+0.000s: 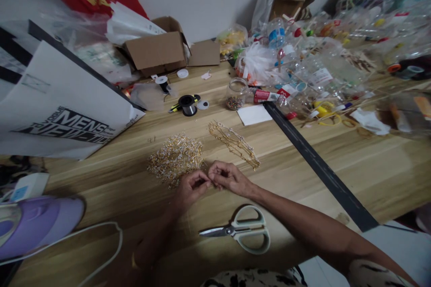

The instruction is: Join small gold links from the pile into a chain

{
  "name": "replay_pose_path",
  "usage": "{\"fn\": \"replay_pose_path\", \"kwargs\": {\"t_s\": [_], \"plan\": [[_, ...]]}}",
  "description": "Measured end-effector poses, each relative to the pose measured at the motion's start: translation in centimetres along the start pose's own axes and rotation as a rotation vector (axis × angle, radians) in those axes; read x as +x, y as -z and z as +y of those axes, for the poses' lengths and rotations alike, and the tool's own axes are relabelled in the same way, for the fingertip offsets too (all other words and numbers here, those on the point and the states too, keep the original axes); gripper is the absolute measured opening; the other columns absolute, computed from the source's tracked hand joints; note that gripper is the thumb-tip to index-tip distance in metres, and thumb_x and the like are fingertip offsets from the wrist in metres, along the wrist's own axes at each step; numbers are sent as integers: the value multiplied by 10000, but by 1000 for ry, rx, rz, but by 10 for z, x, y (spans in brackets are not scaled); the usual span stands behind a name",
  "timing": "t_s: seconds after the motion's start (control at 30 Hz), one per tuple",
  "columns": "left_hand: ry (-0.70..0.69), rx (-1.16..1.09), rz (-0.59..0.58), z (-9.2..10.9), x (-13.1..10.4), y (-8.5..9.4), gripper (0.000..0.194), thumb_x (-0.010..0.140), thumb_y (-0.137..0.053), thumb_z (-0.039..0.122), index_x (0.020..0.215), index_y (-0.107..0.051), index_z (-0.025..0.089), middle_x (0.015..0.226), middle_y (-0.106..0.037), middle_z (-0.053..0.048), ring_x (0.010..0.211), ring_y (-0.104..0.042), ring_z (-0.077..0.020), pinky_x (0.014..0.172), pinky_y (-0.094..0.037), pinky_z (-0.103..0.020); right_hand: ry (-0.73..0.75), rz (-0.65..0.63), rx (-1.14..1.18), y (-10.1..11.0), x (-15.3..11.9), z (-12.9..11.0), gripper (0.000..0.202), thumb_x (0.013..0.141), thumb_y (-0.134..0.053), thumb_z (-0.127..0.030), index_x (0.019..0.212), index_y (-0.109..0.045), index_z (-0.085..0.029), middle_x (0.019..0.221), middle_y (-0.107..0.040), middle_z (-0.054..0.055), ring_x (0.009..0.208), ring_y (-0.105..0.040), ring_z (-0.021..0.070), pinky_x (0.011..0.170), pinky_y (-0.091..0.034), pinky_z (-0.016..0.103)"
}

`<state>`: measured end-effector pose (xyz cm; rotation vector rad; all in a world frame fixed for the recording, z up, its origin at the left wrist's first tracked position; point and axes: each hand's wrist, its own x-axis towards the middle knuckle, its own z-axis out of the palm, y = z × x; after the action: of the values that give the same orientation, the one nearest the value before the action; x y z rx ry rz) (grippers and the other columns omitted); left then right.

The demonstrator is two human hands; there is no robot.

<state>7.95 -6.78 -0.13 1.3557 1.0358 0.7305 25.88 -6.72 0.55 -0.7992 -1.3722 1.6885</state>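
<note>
My left hand (193, 188) and my right hand (228, 176) meet fingertip to fingertip just above the wooden table. Both are closed in a pinch, and whatever lies between the fingers is too small to make out. Beside my left hand spreads a pile of small gold and silver beaded pieces (177, 157). Beyond my right hand, several gold and silver beaded chains (234, 143) lie stretched out side by side. Nearer to me rest scissors (235, 229) with pale handles, their blades pointing left.
Behind the pile stand a wire spool (187, 105), a black thread spool (163, 84) and a bead jar (236, 94). A white paper bag (67, 103) and a purple appliance (43, 224) flank the left. Plastic bottles (323, 76) heap at right, past a black strip (316, 161).
</note>
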Motion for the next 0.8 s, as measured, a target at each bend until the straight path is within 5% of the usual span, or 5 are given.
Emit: {"fn": "replay_pose_path", "kwargs": {"t_s": [0.23, 0.6, 0.8], "plan": [[-4, 24, 86, -1, 0, -4, 113, 669, -681, 225, 671, -601, 144, 664, -609, -11, 640, -575, -129, 617, -435, -215, 18, 12, -94, 2, 0, 1, 286, 879, -549, -430, 814, -538, -152, 629, -483, -39, 515, -435, 71, 483, -355, 176], [-96, 66, 162, -2, -1, -2, 41, 693, -634, 174, 669, -608, 152, 682, -610, -13, 667, -584, -127, 630, -458, -206, 336, 0, -652, 4, -1, 3, 31, 851, -545, -147, 871, -569, -150, 755, -508, 5, 645, -477, 113, 574, -372, 206], [-134, 165, 227, 2, -2, -5, 42, 670, -616, 162, 632, -597, 164, 674, -598, -13, 673, -583, -134, 634, -466, -213, 350, -50, -739, 8, 0, -2, 135, 908, -496, -163, 783, -547, -162, 767, -506, 15, 671, -489, 127, 608, -377, 224]]}}
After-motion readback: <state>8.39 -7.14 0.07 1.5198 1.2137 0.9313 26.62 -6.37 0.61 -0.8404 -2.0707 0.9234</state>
